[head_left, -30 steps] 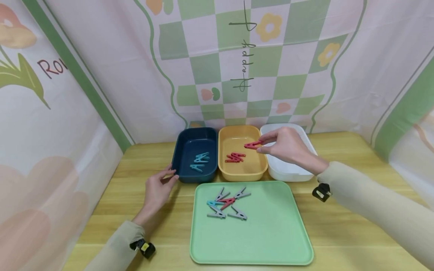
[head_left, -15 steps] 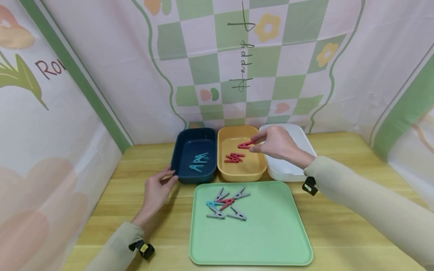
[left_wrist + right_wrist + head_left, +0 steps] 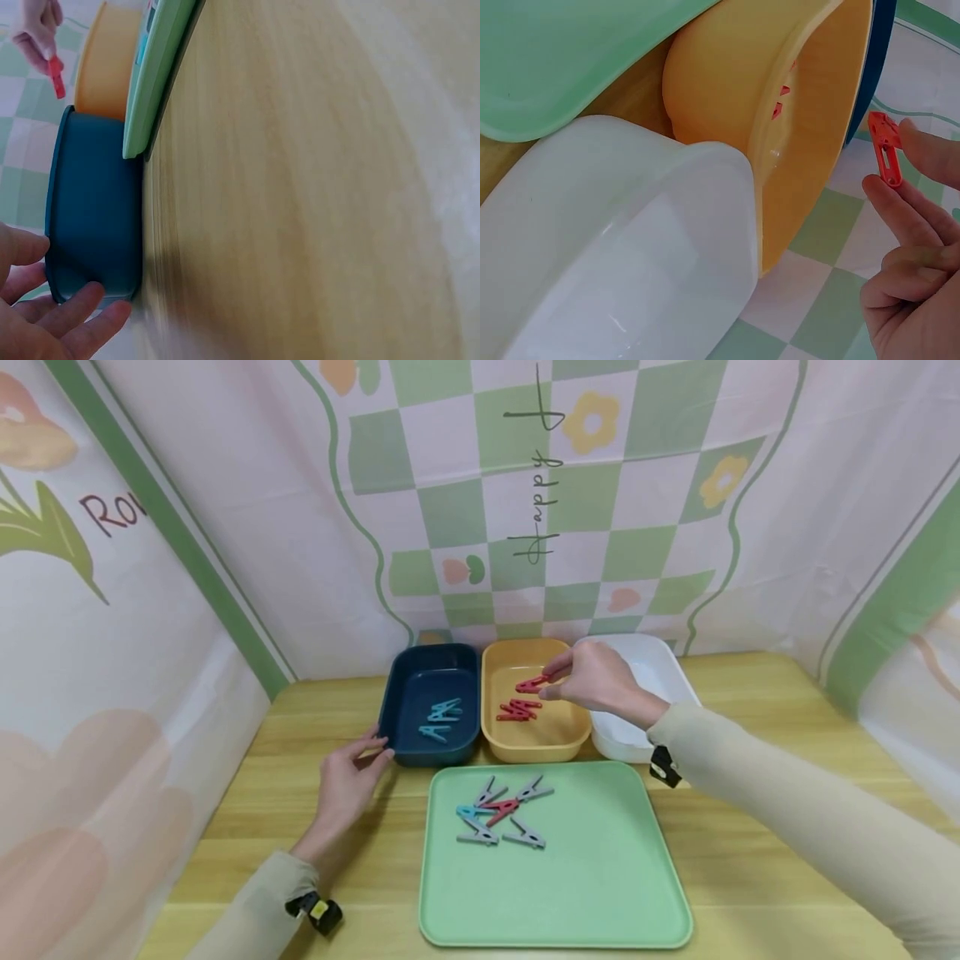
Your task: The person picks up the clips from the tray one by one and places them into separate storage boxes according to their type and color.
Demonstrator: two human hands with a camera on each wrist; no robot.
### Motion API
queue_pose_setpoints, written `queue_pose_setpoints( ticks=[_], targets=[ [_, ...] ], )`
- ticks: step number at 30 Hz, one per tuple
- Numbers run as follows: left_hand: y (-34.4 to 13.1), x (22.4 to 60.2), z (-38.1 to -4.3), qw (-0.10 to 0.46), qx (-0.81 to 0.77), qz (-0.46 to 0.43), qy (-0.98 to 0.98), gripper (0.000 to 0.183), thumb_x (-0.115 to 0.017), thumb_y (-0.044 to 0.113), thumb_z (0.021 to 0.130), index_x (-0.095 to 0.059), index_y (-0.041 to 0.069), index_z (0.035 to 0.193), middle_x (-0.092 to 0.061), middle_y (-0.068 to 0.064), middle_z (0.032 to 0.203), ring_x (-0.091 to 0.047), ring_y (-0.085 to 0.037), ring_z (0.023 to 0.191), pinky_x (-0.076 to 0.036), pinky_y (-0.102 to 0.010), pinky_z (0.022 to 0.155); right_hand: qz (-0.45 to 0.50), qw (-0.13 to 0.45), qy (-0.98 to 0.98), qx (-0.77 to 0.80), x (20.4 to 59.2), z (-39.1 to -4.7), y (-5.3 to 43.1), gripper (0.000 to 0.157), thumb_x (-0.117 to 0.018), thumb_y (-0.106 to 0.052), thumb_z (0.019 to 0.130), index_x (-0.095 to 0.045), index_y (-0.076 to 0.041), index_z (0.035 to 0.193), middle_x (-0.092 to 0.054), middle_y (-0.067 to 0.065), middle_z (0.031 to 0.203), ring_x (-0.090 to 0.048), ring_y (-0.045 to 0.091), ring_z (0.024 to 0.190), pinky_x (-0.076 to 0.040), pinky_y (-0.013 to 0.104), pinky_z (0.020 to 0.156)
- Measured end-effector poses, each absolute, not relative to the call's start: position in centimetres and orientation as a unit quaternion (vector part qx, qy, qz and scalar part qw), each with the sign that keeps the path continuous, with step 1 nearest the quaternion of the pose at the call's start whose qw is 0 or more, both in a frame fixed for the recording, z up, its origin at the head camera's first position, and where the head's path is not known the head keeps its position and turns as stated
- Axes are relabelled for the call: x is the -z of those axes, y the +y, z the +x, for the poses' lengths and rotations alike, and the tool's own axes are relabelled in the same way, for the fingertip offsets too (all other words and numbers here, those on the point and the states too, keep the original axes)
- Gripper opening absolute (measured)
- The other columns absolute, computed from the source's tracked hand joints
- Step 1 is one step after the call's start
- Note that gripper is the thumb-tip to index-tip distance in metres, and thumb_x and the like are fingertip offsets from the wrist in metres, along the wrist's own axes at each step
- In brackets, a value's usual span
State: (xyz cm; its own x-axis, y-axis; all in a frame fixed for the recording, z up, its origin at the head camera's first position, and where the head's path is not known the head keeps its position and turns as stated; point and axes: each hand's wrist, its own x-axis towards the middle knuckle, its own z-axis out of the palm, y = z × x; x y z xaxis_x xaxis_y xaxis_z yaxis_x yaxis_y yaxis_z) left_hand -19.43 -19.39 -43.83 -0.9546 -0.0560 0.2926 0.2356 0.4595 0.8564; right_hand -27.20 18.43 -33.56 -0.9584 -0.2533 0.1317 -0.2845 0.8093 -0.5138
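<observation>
My right hand [image 3: 592, 678] pinches a red clothespin [image 3: 532, 685] between thumb and fingers, above the yellow bin [image 3: 558, 722]. Seen from the right wrist, the clothespin [image 3: 886, 148] is above the bin's rim. Inside that bin lie several red clothespins [image 3: 517, 710]. My left hand [image 3: 347, 781] touches the near left corner of the dark blue bin [image 3: 427, 681] with relaxed fingers; the left wrist view has fingertips [image 3: 86, 296] against its wall. Several teal clothespins [image 3: 442, 714] lie in the blue bin.
A white bin [image 3: 660, 672] stands right of the yellow one, partly behind my right forearm. In front, a green tray [image 3: 570, 893] carries several grey clothespins [image 3: 525, 833], a red clothespin [image 3: 501, 810] and a light blue clothespin [image 3: 471, 811]. A patterned cloth [image 3: 532, 510] hangs behind the bins.
My right hand has moved left with the red clothespin, from the yellow bin's right side to over its middle, near the red clothespins there. The left hand keeps its place at the blue bin.
</observation>
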Motion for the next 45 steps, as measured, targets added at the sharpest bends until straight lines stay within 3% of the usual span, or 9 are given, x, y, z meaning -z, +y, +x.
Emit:
queue_pose_setpoints(
  ticks=[8,16,34,45],
  targets=[
    [-19.3,43.7,-19.5,0.139,0.517,-0.053,-0.843,0.025,-0.075,-0.001,0.096,-0.073,-0.008,0.120,-0.061,-0.020,0.145,-0.071,-0.034,0.115,-0.062,-0.027,0.086,0.131,0.036,-0.959,-0.249,34.2,-27.7,17.9,0.035,-0.089,-0.036,0.085,-0.084,-0.012,0.110,-0.080,0.004,0.107,-0.073,0.027,0.099,-0.059,0.043,0.074],
    [-19.4,43.8,-19.5,0.138,0.514,-0.050,-0.845,0.025,-0.076,-0.001,0.096,-0.073,-0.007,0.121,-0.060,-0.018,0.146,-0.072,-0.033,0.113,-0.062,-0.026,0.086,0.153,0.005,-0.949,-0.275,35.0,-28.2,17.2,0.032,-0.089,-0.024,0.083,-0.083,-0.006,0.108,-0.080,0.006,0.102,-0.072,0.030,0.102,-0.057,0.047,0.087],
    [-19.5,43.8,-19.5,0.137,0.515,-0.051,-0.845,0.025,-0.075,-0.001,0.097,-0.073,-0.008,0.121,-0.060,-0.018,0.147,-0.070,-0.034,0.117,-0.061,-0.029,0.089,0.163,-0.034,-0.951,-0.261,36.9,-29.1,16.0,0.031,-0.091,-0.023,0.081,-0.083,-0.006,0.106,-0.080,0.002,0.092,-0.074,0.023,0.091,-0.056,0.047,0.087],
    [-19.4,43.8,-19.5,0.139,0.516,-0.053,-0.844,0.025,-0.075,-0.001,0.097,-0.073,-0.008,0.121,-0.060,-0.018,0.146,-0.070,-0.034,0.117,-0.061,-0.028,0.089,0.160,-0.038,-0.955,-0.248,37.3,-29.1,15.5,0.033,-0.092,-0.024,0.080,-0.083,-0.007,0.107,-0.080,0.002,0.094,-0.073,0.024,0.093,-0.056,0.048,0.089]
  ],
)
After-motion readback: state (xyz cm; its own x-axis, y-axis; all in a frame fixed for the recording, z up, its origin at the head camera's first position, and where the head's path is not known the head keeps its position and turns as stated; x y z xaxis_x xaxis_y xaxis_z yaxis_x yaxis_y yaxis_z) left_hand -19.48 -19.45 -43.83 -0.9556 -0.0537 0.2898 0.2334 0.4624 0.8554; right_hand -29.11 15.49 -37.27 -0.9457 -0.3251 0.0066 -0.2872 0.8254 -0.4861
